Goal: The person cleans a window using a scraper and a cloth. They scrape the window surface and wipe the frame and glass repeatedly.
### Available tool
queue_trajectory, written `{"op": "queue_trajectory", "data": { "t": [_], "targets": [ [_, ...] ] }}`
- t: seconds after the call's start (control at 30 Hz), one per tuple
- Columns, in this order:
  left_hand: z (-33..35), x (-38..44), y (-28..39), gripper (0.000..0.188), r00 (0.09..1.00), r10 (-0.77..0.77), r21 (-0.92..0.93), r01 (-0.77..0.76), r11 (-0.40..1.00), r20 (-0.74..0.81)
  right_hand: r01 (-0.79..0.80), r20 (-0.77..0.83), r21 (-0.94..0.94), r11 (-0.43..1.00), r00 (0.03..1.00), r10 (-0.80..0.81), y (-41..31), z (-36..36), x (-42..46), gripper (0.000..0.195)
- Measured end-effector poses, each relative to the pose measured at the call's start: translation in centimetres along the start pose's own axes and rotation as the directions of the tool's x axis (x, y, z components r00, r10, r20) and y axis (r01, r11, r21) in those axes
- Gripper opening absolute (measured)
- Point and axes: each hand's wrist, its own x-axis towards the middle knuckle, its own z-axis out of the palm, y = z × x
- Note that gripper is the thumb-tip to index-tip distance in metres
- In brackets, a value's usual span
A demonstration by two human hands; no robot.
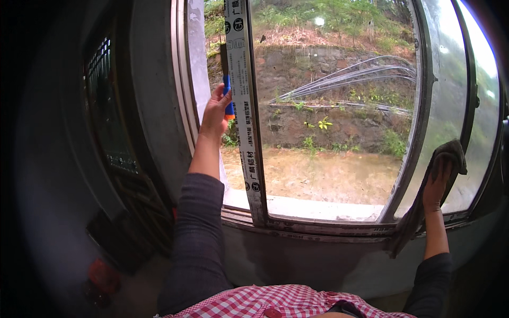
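My left hand (216, 109) is closed around the blue and orange handle of a flat-bladed scraper (227, 97), held upright with its blade upward beside the film-covered upright of a sliding window frame (242, 99). At the right, my right hand (437, 183) presses a dark grey cloth (451, 153) against a dark window upright; the cloth's long end hangs down past the bottom rail. Between my hands stands a glass pane (338, 131), through which a stone wall and plants show. Printed film with writing covers parts of the frame.
The window's bottom track (302, 234) runs along the sill above a grey wall with a dark damp-looking patch (302, 258). At the left are a dark door with a patterned panel (115, 119) and a red object (104, 274) on the floor. Further glass panes (483, 131) stand at the right.
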Motion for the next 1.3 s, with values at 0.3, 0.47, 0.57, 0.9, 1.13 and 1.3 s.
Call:
{"op": "queue_trajectory", "data": {
  "t": [0.3, 0.47, 0.57, 0.9, 1.13, 1.3],
  "targets": [
    [-4.4, 3.8, -4.7, 0.040, 0.941, -0.076, 0.021, 0.073, 0.997, 0.330, 0.021, -0.043, -0.064, 0.998, 0.999, -0.023, 0.0, 0.3, -0.5, 0.058],
    [2.2, 4.4, -4.9, 0.054, 0.874, -0.026, 0.036, 0.010, 0.999, 0.485, 0.000, -0.080, -0.153, 0.988, 0.997, -0.012, -1.4, -1.4, 0.4, 0.057],
    [4.3, 5.6, -5.6, 0.050, 0.870, 0.114, -0.052, -0.102, 0.993, 0.480, -0.012, -0.105, -0.181, 0.983, 0.994, -0.007, -1.5, -1.2, 0.5, 0.056],
    [4.1, 1.0, -9.8, 0.042, 0.831, 0.231, -0.100, -0.209, 0.973, 0.506, -0.055, -0.116, -0.123, 0.991, 0.992, 0.041, -1.4, -0.6, 0.1, 0.056],
    [7.4, 1.3, -5.6, 0.040, 0.872, 0.220, 0.006, -0.247, 0.969, 0.437, -0.036, -0.114, -0.095, 0.995, 0.993, 0.025, -2.4, -0.1, 0.7, 0.059],
    [7.4, 1.1, -8.8, 0.037, 0.844, 0.304, -0.077, -0.301, 0.950, 0.442, -0.025, -0.124, -0.179, 0.983, 0.992, 0.003, -0.9, -0.7, 0.2, 0.059]
  ]
}}
